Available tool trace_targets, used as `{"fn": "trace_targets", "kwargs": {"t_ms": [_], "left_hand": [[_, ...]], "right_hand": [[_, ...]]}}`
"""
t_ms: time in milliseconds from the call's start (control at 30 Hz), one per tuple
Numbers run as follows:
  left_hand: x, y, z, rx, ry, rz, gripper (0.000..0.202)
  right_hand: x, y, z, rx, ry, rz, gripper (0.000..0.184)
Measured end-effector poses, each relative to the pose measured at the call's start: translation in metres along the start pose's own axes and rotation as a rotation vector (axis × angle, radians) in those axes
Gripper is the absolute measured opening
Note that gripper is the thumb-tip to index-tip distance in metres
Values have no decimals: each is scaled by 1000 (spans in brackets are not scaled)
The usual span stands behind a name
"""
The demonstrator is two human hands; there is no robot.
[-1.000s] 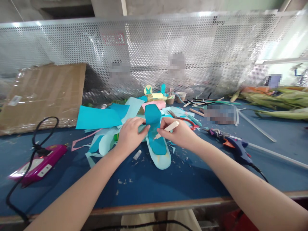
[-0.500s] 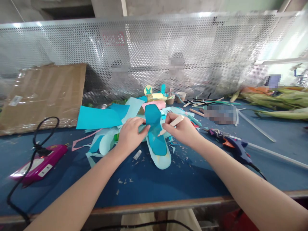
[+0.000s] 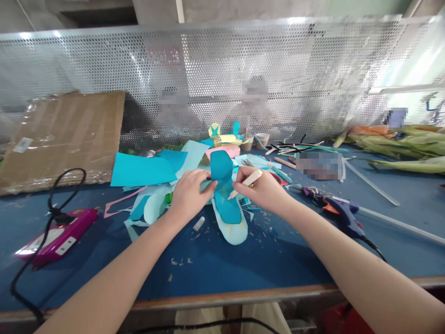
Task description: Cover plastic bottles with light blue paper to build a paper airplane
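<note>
A turquoise paper or foam cutout, narrowed at the middle, lies over a pale blue rounded piece. At its left edge my left hand is closed, thumb and fingers holding the narrow part. My right hand grips a pale flat wooden stick like a pen, its lower tip touching the turquoise surface. The cutout's far end tilts up a little. Around my left hand lie pale blue scraps and a turquoise sheet.
A hot glue gun lies on the right, with a long glue stick behind it. On the left are a magenta power strip with a black cord and a cardboard sheet. Corn husks sit far right; a perforated metal screen stands behind.
The stick's tip has shifted very slightly down along the turquoise cutout with my right hand. My left hand stays in place.
</note>
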State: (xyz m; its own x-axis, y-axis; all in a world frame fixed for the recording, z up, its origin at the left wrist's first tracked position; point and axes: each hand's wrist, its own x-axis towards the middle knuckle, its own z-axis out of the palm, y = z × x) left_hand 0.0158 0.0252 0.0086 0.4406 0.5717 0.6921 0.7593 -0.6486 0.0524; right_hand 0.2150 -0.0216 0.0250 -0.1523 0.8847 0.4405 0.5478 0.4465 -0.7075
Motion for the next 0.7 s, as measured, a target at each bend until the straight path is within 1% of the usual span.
{"fn": "trace_targets", "kwargs": {"t_ms": [433, 700], "left_hand": [[1, 0, 0, -6, 14, 3, 10], [0, 0, 0, 2, -5, -11, 11]], "right_hand": [[0, 0, -1, 1, -12, -20, 17], [0, 1, 0, -14, -6, -12, 18]]}}
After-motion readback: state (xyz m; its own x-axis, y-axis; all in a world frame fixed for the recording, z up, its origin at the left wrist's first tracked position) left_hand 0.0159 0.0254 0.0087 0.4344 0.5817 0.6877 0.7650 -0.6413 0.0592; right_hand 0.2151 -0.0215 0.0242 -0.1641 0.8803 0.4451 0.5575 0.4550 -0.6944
